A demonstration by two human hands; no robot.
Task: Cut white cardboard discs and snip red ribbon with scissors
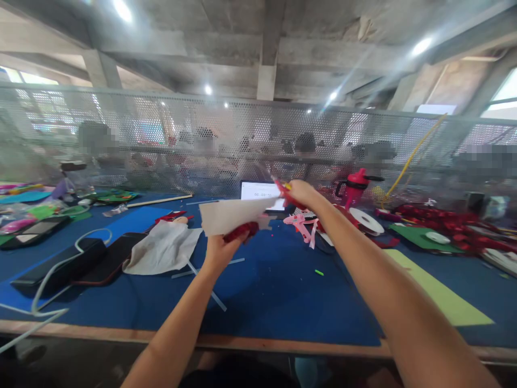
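My left hand [221, 249] is closed on a pale sheet of paper [232, 214] together with a dark red piece [241, 231] under it, held up above the blue table [274, 291]. My right hand [301, 193] is closed on red-handled scissors [283, 189] at the paper's right edge; the blades are blurred. Both arms reach forward from the near edge.
A grey cloth [163, 249], dark phones or cases [72, 264] and a white cable [48, 280] lie at the left. Pink paper scraps [301, 223], a white tape roll [366, 221], a red bottle [355, 188], a green sheet [438, 288] and a lit screen [260, 189] lie ahead and right. A mesh fence stands behind, with people beyond.
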